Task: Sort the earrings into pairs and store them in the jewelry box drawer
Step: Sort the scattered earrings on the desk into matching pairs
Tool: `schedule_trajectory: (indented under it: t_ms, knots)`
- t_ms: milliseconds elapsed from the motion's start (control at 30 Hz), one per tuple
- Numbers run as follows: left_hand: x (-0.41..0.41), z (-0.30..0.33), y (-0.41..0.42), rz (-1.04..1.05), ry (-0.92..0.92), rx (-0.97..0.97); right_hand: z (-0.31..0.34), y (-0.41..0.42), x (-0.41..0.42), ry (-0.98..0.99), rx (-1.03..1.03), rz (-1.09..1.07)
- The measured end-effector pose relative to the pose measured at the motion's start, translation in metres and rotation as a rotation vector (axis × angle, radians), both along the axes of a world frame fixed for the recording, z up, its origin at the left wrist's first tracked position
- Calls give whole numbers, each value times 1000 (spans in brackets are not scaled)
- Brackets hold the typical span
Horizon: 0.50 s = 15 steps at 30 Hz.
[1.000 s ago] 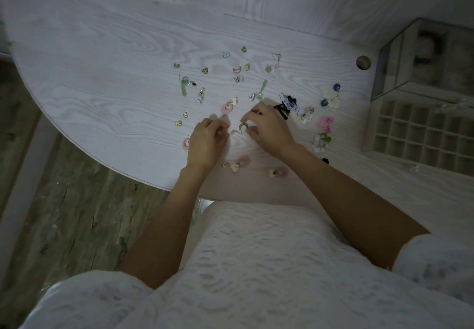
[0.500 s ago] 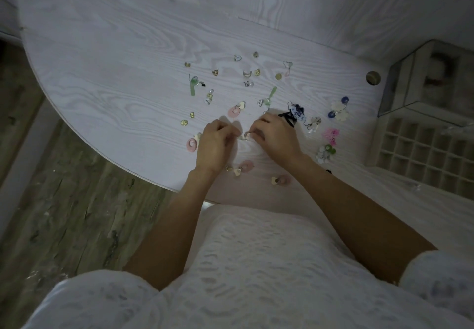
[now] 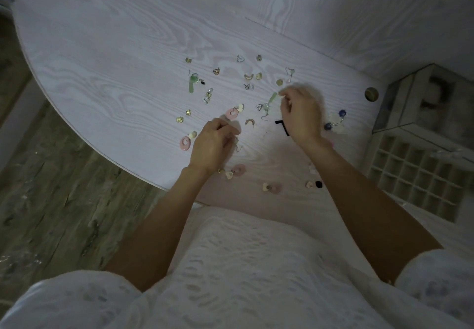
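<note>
Pale whitewashed wood forms the table (image 3: 107, 54), and across its middle the earrings (image 3: 248, 76) are seen scattered singly and in loose clusters. No pairs can be judged as stored: the drawer (image 3: 420, 174) of the jewelry box (image 3: 425, 102), pulled out at the right edge of the frame, shows only empty compartments as far as the dim light allows. Sorting is therefore judged barely begun. Some matches are laid near one another, such as two pink hoops (image 3: 232, 113) left of centre and two more near the lower table edge. The left hand (image 3: 213, 146) is curled at centre frame, fingertips drawn together on what looks like a small wire hook; the hold cannot be confirmed. The right hand (image 3: 300, 113) is lifted toward upper right of centre, thumb and forefinger pinched beside a green drop earring (image 3: 272, 97); whether anything is held cannot be told.
</note>
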<state>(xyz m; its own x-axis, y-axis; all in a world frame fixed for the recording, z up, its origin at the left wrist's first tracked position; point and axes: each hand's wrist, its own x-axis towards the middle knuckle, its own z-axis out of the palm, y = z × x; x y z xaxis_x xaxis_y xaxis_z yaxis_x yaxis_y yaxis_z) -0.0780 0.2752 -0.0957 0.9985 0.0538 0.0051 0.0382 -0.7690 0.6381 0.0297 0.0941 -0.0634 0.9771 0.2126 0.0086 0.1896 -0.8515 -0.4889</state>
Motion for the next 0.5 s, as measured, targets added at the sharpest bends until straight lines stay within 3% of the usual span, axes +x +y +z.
schedule_trajectory:
  t_ms: [267,500]
  knots:
    - [-6,1,-9,-6,60,-5,-10,-7,81,122,-126,153]
    - [-5,5,-15,5,79,11,-11,0,60,145,-108,111]
